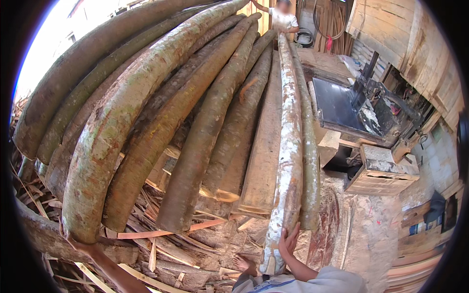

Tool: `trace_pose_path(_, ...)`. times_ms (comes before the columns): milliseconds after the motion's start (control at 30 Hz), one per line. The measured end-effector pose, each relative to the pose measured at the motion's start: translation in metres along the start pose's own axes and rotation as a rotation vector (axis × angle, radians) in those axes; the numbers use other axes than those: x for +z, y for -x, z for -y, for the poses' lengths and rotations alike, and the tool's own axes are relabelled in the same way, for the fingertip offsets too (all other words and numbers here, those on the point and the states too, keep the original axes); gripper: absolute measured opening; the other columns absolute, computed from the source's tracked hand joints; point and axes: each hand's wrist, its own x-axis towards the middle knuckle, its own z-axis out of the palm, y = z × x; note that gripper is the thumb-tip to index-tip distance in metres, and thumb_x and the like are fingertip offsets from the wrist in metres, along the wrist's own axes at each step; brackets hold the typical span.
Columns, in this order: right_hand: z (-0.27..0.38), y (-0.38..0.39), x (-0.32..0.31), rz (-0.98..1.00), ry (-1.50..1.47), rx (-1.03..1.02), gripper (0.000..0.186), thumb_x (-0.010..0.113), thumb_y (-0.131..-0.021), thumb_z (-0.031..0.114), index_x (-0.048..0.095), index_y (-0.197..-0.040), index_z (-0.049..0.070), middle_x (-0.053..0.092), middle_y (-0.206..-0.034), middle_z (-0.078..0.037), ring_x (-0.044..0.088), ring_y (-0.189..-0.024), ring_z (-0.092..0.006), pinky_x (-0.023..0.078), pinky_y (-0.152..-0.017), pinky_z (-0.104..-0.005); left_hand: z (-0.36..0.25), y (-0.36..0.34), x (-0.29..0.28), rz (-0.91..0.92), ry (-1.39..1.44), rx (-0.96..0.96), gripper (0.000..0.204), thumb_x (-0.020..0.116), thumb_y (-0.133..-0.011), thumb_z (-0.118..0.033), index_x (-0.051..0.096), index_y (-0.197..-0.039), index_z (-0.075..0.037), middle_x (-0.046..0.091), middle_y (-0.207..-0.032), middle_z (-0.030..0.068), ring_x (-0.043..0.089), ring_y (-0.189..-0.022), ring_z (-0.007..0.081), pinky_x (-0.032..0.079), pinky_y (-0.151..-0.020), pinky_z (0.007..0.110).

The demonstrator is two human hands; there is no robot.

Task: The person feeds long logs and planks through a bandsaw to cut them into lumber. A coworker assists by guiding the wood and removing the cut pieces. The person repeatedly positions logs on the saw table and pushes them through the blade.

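My left hand (76,241) is curled under the near end of a thick, greenish, mottled log (112,132) on the left. My right hand (287,244) grips the side of a slim log with white patches (285,161), whose near end reaches down to my waist. A plain greenish log (308,185) lies just right of it. Between my hands several brown logs (183,190) lie side by side over sawn timber (259,180). My bare foot (244,263) shows on the ground below.
A co-worker (283,19) stands at the far end, beside the slim log. A saw machine with a dark metal table (337,105) is at the right, near a wooden wall (415,34). Wood offcuts (156,254) litter the ground at lower left, with stacked boards (415,263) at lower right.
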Motion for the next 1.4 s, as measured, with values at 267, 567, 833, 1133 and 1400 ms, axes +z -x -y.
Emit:
trace_pose_path(267,0.082,0.007,0.007,0.025,0.217,-0.427,0.072,0.060,-0.087,0.027,0.027,-0.144,-0.001,0.023,-0.148,-0.027,0.026,-0.135,-0.0442,0.022,-0.111,-0.0496,0.008,-0.006,-0.003,-0.095,0.447,-0.294,0.052,0.045,-0.083,-0.035,0.049,-0.123,-0.003,0.043,-0.139,0.0186,0.035,-0.132,0.0346,0.026,-0.109,0.049)
trace_pose_path(567,0.075,0.001,0.001,0.129,0.319,-0.809,0.057,0.059,-0.086,0.028,0.044,-0.136,0.005,0.036,-0.144,-0.013,0.035,-0.135,-0.0278,0.017,-0.112,-0.0558,-0.019,0.006,0.006,0.032,0.395,0.139,0.037,0.039,-0.086,-0.033,0.052,-0.109,-0.007,0.043,-0.138,0.0207,0.033,-0.134,0.0387,0.020,-0.112,0.055)
trace_pose_path(833,0.081,-0.003,-0.003,0.191,0.238,-0.825,0.051,0.060,-0.085,0.027,0.050,-0.129,0.006,0.042,-0.138,-0.012,0.038,-0.132,-0.0267,0.018,-0.111,-0.0553,-0.013,0.014,-0.016,-0.091,0.578,-0.130,0.028,0.036,-0.090,-0.031,0.046,-0.077,-0.008,0.052,-0.102,0.0114,0.042,-0.122,0.0328,0.019,-0.113,0.051)
trace_pose_path(1133,0.083,-0.003,-0.005,0.187,0.172,-0.841,0.049,0.062,-0.085,0.028,0.052,-0.127,0.007,0.044,-0.136,-0.012,0.041,-0.128,-0.0298,0.020,-0.110,-0.0544,-0.054,0.038,-0.013,-0.246,0.545,-0.122,0.025,0.040,-0.086,-0.023,0.033,-0.065,-0.012,0.035,-0.068,0.0021,0.044,-0.087,0.0222,0.031,-0.105,0.047)
trace_pose_path(1400,0.473,0.050,0.009,0.039,-0.724,-1.528,0.051,0.059,-0.090,0.037,0.049,-0.130,0.007,0.051,-0.133,-0.012,0.045,-0.128,-0.0283,0.021,-0.111,-0.0559,-0.016,0.140,-0.056,-0.241,0.266,-0.372,0.036,0.045,-0.091,-0.041,0.046,-0.100,-0.006,0.045,-0.096,0.0074,0.043,-0.101,0.0252,0.036,-0.090,0.047)
